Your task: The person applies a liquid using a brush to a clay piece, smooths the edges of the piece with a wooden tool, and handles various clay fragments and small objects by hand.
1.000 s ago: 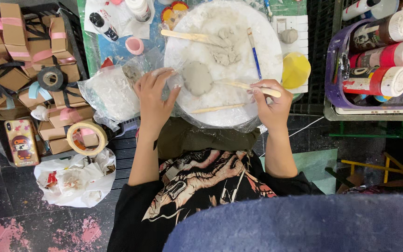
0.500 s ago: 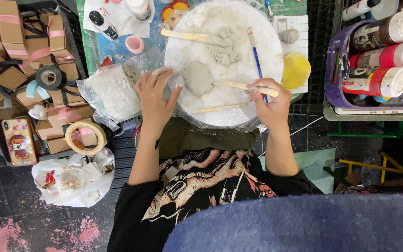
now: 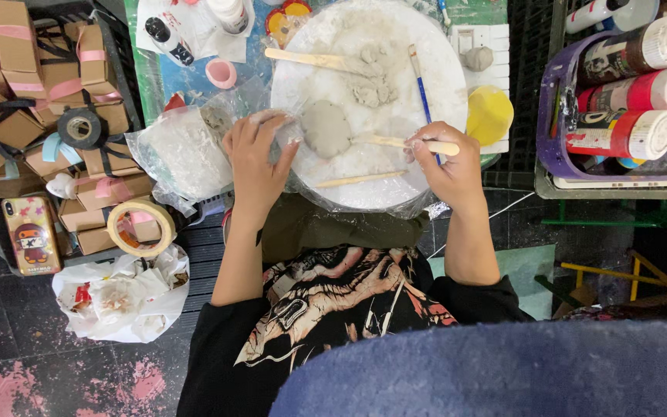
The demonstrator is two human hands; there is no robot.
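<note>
The right hand [image 3: 448, 166] is closed around a wooden stick [image 3: 403, 143], gripping it at its right end. The stick lies almost level across the view, long axis running left to right, with its free tip pointing left and touching the right edge of a flat grey clay disc [image 3: 326, 128]. The disc sits on a round white board [image 3: 434, 69], left of centre. The left hand [image 3: 256, 158] rests palm down at the board's left rim, fingers spread and curled onto the clear plastic there, just beside the disc; it holds nothing solid that can be made out. Further up the board lie clay lumps [image 3: 370, 81], another stick [image 3: 310, 59] and a blue brush [image 3: 420, 81]. A third stick [image 3: 357, 180] lies near the lower rim. Paint bottles [image 3: 627, 93] fill a purple tray [image 3: 548, 150] to the right.
</note>
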